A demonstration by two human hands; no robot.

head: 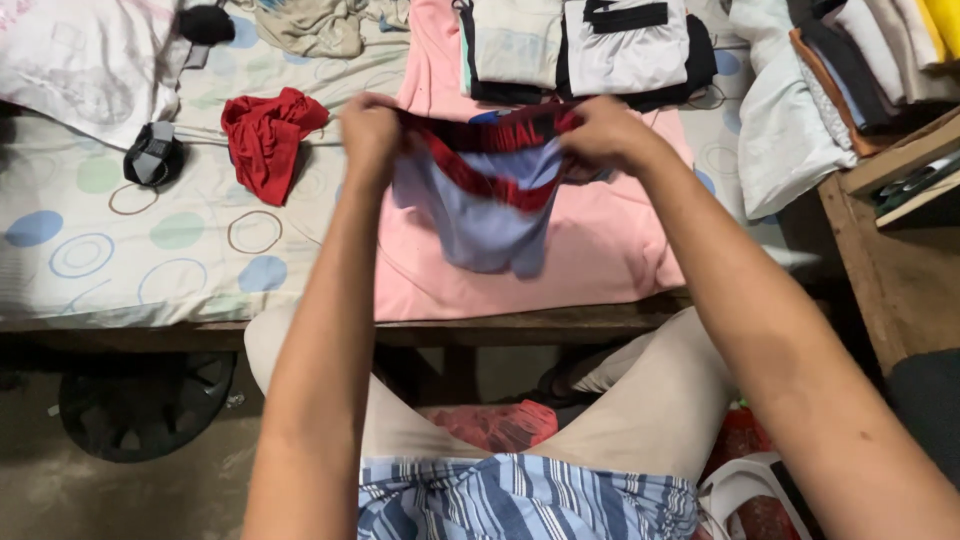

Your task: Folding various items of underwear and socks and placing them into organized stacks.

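both hands point(370, 135) point(605, 135), probably holding briefs point(485, 205), pink cloth point(590, 250)

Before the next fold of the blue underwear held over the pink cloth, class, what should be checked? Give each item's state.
1. Left hand grips the waistband of the blue underwear: ok.
2. Right hand grips the other end: ok.
3. Garment hangs flat: not ok, bunched.
4. Pink cloth lies smooth underneath: ok.
5. Red garment lies apart, to the left: ok.
6. Right side out: cannot tell.
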